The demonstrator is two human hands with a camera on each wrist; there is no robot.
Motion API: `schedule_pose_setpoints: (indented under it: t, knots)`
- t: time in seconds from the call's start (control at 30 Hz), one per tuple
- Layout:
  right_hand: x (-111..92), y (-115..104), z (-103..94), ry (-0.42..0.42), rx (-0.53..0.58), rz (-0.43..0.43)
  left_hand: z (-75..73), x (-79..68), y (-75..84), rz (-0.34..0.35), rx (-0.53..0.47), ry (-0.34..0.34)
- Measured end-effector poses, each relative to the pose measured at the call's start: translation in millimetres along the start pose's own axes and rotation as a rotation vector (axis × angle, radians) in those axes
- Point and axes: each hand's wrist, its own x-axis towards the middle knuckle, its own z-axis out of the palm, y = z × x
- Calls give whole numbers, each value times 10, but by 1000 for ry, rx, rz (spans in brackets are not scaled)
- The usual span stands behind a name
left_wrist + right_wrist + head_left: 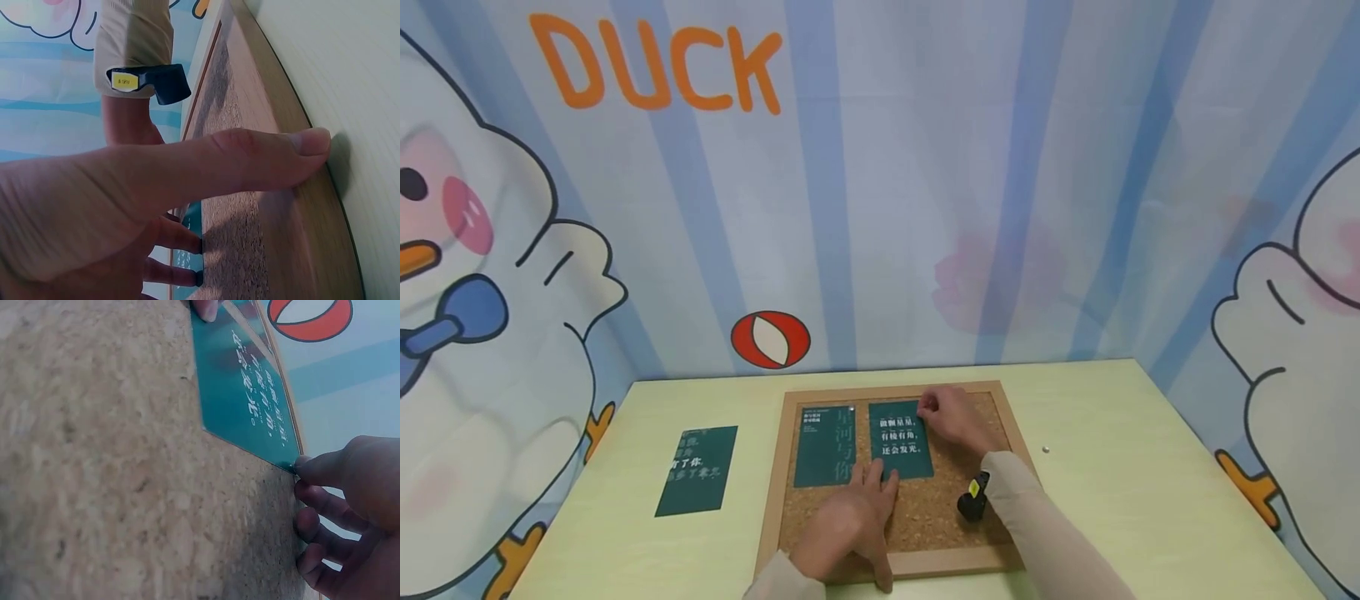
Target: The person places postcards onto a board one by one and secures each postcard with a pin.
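A dark green card with white lettering [900, 462] lies on a framed corkboard [955, 533]. My left hand [857, 512] rests over the board's front, fingertips on the card's lower left part. Its thumb [275, 156] stretches across the wooden frame at the near edge. At the card's upper right corner is my right hand [957, 417], its thumb tip [304, 464] right at the corner and the other fingers curled beside it. A tiny shiny thumbtack [292, 466] shows by that thumb, mostly hidden.
Another green card [823, 454] lies on the board's left half, a small tack [852, 408] at its upper right corner. Left of the board, a third green card [700, 471] is on the table. A small silvery tack [1046, 450] lies to the right. A duck-print curtain [895, 208] stands behind.
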Motion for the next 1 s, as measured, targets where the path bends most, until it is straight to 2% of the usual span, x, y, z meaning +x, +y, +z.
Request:
schedule_pose_setpoints:
  t: [0.17,0.37,0.73,1.0]
  knots:
    - [59,-11,-11,17,43,19,-9,-2,1,-7,-3,6]
    - [114,-37,-30,-7,132,123,-12,7,16,-34,-6,-17]
    - [175,-73,-75,-82,289,277,-1,34,25,-44,23,-36]
    - [235,-116,-109,-77,302,347,-11,24,26,-51,24,-35]
